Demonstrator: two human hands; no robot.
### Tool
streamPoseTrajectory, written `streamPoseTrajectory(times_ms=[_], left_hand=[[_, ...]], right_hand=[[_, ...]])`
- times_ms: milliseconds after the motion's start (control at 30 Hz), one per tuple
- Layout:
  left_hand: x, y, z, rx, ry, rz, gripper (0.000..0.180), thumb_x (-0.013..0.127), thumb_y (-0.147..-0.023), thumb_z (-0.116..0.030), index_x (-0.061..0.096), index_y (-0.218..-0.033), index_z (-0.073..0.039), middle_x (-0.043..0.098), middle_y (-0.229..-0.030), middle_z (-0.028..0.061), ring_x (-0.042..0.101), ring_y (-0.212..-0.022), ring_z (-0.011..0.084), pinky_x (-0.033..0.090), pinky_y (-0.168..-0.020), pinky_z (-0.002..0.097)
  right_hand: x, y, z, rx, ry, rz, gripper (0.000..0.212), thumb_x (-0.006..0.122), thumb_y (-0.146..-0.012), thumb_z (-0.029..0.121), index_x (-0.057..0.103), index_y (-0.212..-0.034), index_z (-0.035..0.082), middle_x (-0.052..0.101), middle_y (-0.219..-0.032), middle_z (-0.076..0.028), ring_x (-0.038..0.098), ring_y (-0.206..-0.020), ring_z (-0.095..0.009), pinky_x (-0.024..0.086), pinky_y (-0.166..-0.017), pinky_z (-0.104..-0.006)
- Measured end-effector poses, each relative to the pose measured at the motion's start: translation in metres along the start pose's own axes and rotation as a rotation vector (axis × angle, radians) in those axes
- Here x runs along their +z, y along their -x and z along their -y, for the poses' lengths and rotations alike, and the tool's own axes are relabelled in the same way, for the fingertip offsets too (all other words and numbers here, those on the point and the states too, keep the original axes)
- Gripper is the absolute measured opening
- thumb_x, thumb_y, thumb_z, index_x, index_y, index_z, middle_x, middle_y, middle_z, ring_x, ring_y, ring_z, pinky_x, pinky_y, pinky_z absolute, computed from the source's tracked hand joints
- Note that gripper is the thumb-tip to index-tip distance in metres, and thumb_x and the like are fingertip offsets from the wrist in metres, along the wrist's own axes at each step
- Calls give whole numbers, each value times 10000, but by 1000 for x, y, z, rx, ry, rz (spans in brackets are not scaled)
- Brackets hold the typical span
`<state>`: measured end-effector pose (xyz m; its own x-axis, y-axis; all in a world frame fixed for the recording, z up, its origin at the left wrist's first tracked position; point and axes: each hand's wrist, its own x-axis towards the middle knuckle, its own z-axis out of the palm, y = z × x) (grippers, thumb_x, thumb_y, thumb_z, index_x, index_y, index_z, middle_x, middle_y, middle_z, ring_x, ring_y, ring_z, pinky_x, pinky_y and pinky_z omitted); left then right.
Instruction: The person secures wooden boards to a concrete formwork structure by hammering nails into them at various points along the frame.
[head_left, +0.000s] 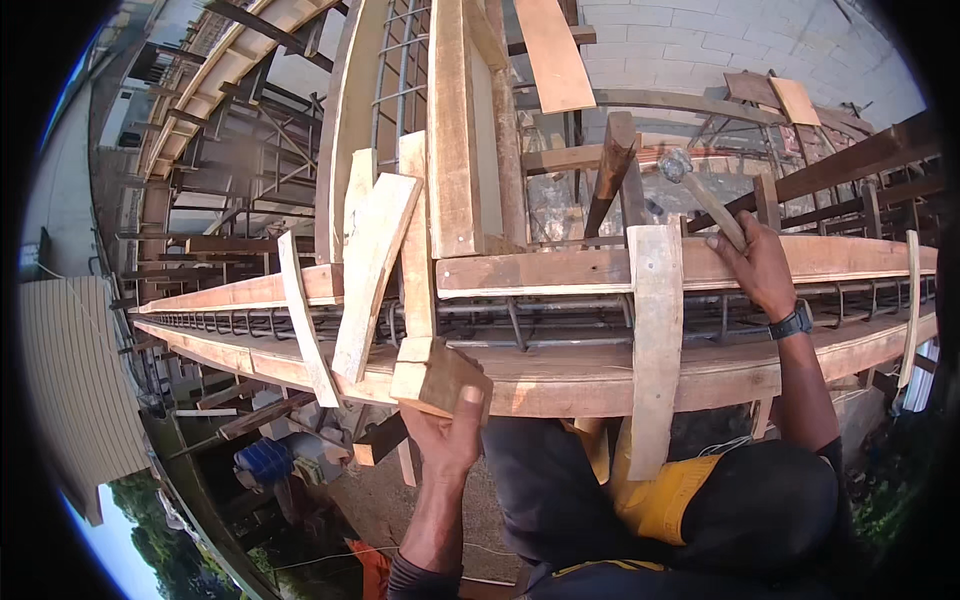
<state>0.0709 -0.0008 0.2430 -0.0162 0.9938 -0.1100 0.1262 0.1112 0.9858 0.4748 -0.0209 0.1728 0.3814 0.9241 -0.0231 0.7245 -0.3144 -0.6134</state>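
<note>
The left hand [445, 425] wraps its fingers round a wood block [440, 378] at the form's [560, 380] near edge — the right hand [757, 265] clenches a hammer [700, 190] above the far board [540, 270].

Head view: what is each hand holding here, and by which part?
The left hand clasps a short wood block from below, by its lower end. The right hand has its grip on the wooden handle of a hammer, near the handle's lower end.
</note>
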Motion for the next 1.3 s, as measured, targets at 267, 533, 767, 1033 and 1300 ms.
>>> streamPoseTrajectory(times_ms=[267, 533, 767, 1033, 1300], left_hand=[[-16, -28, 87, 171, -592, 247, 573, 758, -811, -375, 548, -1217, -30, 698, -916, 203, 689, -861, 420, 551, -724, 476], [-10, -26, 78, 253, -496, 242, 530, 722, -828, -374, 559, -1193, -26, 663, -916, 206, 659, -846, 431, 527, -738, 478], [-20, -32, 66, 87, -504, 432, 637, 646, -859, -497, 544, -1262, -15, 671, -1006, 249, 646, -956, 449, 514, -821, 499], [-20, -34, 70, 115, -491, 437, 615, 641, -866, -493, 556, -1253, -23, 682, -999, 247, 656, -959, 446, 526, -820, 492], [-26, -39, 86, 367, -384, 485, 471, 692, -830, -412, 620, -1086, -23, 672, -975, 196, 649, -893, 419, 516, -774, 482]], right_hand=[[6, 18, 7, 81, -22, 60, 389, 642, -975, 318, 530, -873, -41, 489, -690, -128, 480, -678, -228, 420, -634, -399], [-3, 16, -4, 114, 67, 127, 504, 586, -1010, 349, 454, -1296, -45, 565, -769, -148, 529, -701, -241, 434, -649, -407], [15, 16, -29, -124, 93, -53, 383, 586, -998, 296, 529, -1056, -78, 539, -894, -234, 504, -842, -362, 416, -815, -458], [6, 11, -18, -35, 46, 89, 428, 600, -988, 342, 519, -1060, -71, 490, -864, -201, 461, -812, -354, 408, -784, -450], [21, 13, 1, -64, -67, -159, 433, 629, -985, 357, 515, -1044, -57, 438, -709, -83, 403, -682, -190, 370, -602, -371]])
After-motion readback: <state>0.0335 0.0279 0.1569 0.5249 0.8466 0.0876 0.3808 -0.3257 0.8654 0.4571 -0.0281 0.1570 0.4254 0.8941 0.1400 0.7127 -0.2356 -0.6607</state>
